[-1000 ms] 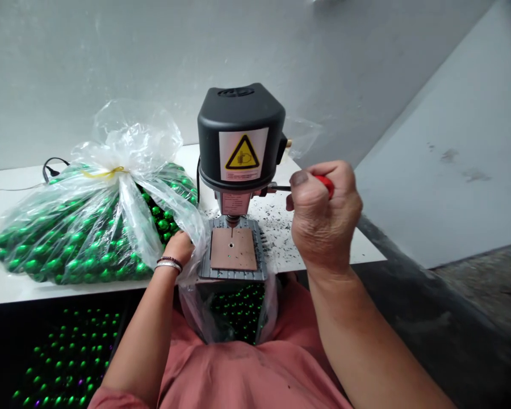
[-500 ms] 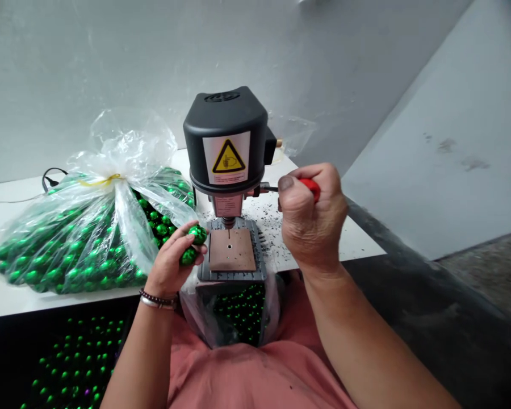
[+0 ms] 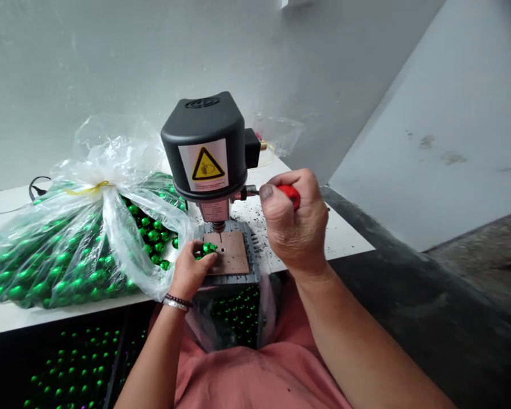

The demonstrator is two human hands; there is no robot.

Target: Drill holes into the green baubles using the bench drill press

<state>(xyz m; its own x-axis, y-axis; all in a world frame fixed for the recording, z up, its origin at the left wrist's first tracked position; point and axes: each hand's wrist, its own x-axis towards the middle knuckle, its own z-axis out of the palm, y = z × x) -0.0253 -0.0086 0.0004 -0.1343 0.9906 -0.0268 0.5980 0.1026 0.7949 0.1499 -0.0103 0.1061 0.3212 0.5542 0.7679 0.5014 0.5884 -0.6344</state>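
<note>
My left hand (image 3: 188, 270) is closed on a shiny green ball (image 3: 209, 247) at the left part of the flat brown plate (image 3: 236, 258). A bit of green under my fingers looks like a second ball, mostly hidden. The ball is just left of a small hole in the plate and near the thin drill bit, which points down from the black bench drill (image 3: 204, 145). My right hand (image 3: 296, 230) is wrapped round the red knob (image 3: 290, 195) of the drill's side lever.
A large clear bag (image 3: 111, 227) of green balls, tied with yellow, lies open-sided on the white table (image 3: 344, 241) to the left. Dark shavings are scattered around the drill base. Below the plate hangs another bag (image 3: 238, 315) of green balls; more lie at lower left.
My left hand has moved right with the green balls, from beside the plate to over its left part. My right hand stays on the knob. The view has shifted slightly.
</note>
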